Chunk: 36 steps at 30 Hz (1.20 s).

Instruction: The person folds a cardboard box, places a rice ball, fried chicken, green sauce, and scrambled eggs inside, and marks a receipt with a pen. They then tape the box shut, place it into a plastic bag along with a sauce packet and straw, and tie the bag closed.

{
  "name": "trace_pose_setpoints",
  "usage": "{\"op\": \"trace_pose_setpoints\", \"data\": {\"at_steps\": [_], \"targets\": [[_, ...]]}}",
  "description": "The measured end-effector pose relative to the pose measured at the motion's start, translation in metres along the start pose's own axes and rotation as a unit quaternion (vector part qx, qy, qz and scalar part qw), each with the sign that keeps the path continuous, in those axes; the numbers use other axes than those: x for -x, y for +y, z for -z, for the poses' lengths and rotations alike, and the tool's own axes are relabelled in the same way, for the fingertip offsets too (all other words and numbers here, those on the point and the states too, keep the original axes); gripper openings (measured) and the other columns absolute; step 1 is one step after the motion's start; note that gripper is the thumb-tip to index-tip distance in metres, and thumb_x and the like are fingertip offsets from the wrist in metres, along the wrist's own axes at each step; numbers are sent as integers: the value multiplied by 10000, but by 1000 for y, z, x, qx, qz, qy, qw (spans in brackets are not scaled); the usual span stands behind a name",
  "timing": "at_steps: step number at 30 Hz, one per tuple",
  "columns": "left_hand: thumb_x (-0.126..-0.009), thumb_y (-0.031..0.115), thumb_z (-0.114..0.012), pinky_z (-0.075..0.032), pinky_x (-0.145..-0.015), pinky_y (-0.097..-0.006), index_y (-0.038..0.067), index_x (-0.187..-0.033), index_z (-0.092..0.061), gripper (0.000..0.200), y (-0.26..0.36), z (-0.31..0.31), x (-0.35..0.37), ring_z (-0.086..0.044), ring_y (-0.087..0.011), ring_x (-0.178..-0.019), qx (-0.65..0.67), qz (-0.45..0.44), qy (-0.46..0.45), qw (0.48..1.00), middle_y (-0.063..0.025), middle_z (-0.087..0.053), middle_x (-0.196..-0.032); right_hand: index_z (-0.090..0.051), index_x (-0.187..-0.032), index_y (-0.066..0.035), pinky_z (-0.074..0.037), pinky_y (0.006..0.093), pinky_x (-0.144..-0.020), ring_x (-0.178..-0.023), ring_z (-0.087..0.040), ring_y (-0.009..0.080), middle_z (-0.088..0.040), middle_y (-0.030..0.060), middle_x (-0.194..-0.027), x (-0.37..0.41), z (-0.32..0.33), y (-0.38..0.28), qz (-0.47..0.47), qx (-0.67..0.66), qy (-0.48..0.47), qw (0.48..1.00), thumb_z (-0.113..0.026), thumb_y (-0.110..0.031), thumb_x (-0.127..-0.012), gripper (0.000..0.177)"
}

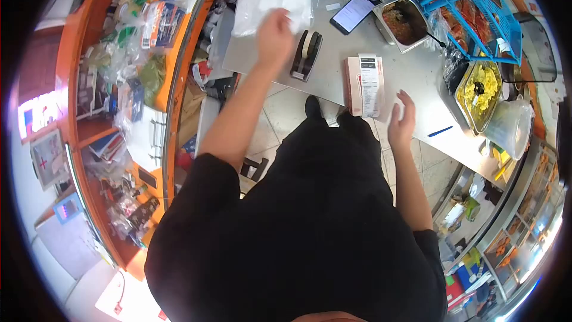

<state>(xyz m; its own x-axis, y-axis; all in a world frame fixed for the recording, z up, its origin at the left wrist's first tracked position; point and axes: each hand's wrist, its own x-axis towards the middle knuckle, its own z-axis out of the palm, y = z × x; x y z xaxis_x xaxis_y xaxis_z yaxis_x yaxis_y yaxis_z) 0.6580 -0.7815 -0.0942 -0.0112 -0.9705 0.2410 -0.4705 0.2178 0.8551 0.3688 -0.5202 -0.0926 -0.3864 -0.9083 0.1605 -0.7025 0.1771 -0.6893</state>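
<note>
My left hand (pixel 276 39) is over the near edge of a stack of thin white plastic bags (pixel 253 9), its fingers curled and partly smeared by motion. A black tape dispenser (pixel 306 55) with a roll of tape stands just to its right. My right hand (pixel 403 120) hovers by the front edge of the metal counter (pixel 417 77), fingers apart and nothing in them. Left of that hand, a pinkish-white package (pixel 354 86) lies at the edge with a long printed receipt (pixel 370 86) on top.
A phone (pixel 353 13) with its screen lit lies beside a metal food tub (pixel 405 21). Blue baskets (pixel 471 12) and a tray of yellow food (pixel 481 95) stand on the right, near a blue pen (pixel 440 132). Cluttered orange shelves (pixel 179 77) rise at left.
</note>
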Motion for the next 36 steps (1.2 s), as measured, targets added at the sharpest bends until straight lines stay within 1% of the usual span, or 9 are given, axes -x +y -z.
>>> {"op": "trace_pose_setpoints", "data": {"at_steps": [6,8,10,14,20,25,28,33,36], "targets": [[-939,178,-632,-505,-933,-492,33,-1049,-685,190,-126,-9,-124,-635,-402,-1072,-254,-64,-87,961,-177,-634,-1233,-619,-1189,2,-498,395,-965,-1130,-622,313,-640,175,-1222,34,42,0,-104,20,83,991,-527,-56,-1014,206],[-945,276,-649,-517,-918,-487,86,-1040,-707,220,-113,-5,-138,-638,-367,-1100,-454,-74,-256,850,-141,-614,-1246,-621,-1180,4,-507,384,-933,-1106,-626,298,-644,170,-1208,43,46,-2,-115,35,96,988,-523,-63,-1020,199],[-944,284,-634,-526,-882,-485,130,-1030,-717,195,-99,-5,-150,-647,-331,-1100,-491,-110,-246,828,-103,-671,-1126,-633,-1149,7,-514,371,-890,-1051,-634,273,-651,160,-1173,48,47,-7,-120,37,112,986,-519,-79,-1029,187],[-948,267,-620,-528,-860,-497,116,-1018,-707,188,-86,6,-172,-664,-331,-1056,-509,-235,-150,815,-112,-694,-1068,-644,-1133,3,-514,369,-875,-1021,-642,263,-647,154,-1139,43,31,-13,-172,-6,133,976,-525,-75,-1025,179],[-1012,301,-552,-513,-742,-571,27,-1002,-618,282,-9,25,-212,-672,-469,-865,-146,-143,-22,979,-231,-710,-892,-654,-1118,3,-533,362,-851,-958,-670,281,-662,162,-1113,2,12,-26,-107,-46,131,984,-556,-51,-1004,160],[-1007,326,-551,-532,-758,-506,29,-1009,-645,311,49,50,-223,-689,-431,-867,-242,-245,21,939,-230,-708,-893,-676,-1081,2,-546,368,-840,-977,-686,291,-683,174,-1117,-34,1,-24,-76,-99,106,987,-594,-69,-992,141],[-1030,374,-505,-528,-825,-490,64,-1058,-665,351,38,72,-249,-690,-423,-944,-206,-296,-32,932,-197,-725,-1008,-642,-1187,-26,-549,377,-860,-993,-689,321,-695,200,-1121,-51,-8,-33,-118,-89,73,986,-630,-131,-984,229],[-952,291,-584,-476,-917,-441,-23,-1099,-615,348,108,81,-200,-614,-395,-1048,-109,-91,-24,990,-236,-645,-1064,-265,-1565,-157,-479,537,-1021,-1279,-542,404,-472,234,-1472,-41,-50,-55,-138,167,-109,970,-816,-477,-779,1012],[-1031,280,-467,-476,-795,-445,-36,-995,-602,345,146,79,-186,-630,-405,-865,-124,-266,-1,956,-236,-645,-871,-207,-1592,-196,-424,584,-1071,-1394,-410,416,-312,194,-1580,-44,-56,-62,-149,232,-202,940,-846,-517,-694,1148]]}}
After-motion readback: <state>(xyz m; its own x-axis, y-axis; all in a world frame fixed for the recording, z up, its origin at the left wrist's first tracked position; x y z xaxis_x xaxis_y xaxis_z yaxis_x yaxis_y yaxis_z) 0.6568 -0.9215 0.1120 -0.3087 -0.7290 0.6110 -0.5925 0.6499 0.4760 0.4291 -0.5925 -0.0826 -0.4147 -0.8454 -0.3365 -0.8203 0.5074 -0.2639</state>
